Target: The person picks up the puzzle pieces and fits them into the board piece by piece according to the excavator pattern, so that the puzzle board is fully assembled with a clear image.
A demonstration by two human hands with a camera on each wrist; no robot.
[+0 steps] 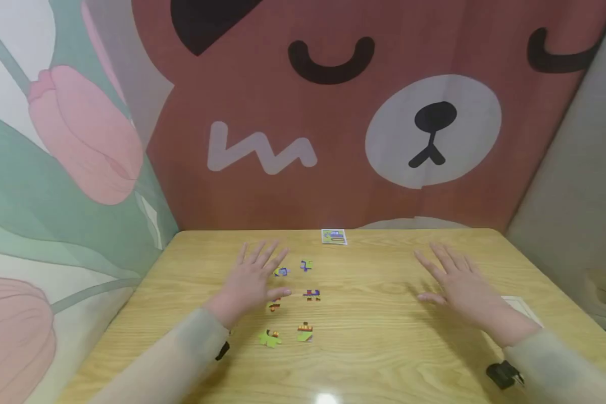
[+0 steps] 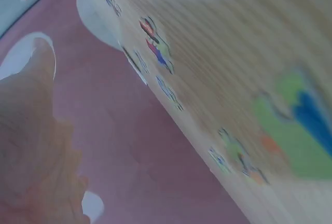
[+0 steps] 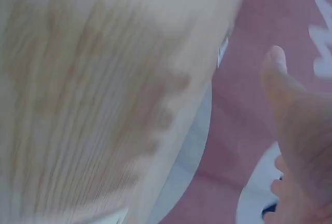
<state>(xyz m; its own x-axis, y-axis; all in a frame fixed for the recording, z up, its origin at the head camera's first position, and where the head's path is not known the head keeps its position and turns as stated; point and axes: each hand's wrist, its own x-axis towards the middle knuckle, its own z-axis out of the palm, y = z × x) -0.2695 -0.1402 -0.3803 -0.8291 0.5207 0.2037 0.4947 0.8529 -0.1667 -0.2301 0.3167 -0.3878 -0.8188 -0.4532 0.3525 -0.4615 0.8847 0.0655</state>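
My left hand, fingers spread and thumb out, hovers above the left part of the table and grips nothing. Several small jigsaw pieces lie beside and partly behind it: a green one, a green and orange one, a red and blue one, and a green and blue one. In the left wrist view a large green and blue piece looms close to the camera. Over the right part of the table my right hand is also spread, holding nothing, its shadow on the wood.
A small printed picture card lies at the table's back edge. A pale flat board shows partly from behind my right forearm. Walls with painted flowers and a bear enclose the wooden table at the back and sides.
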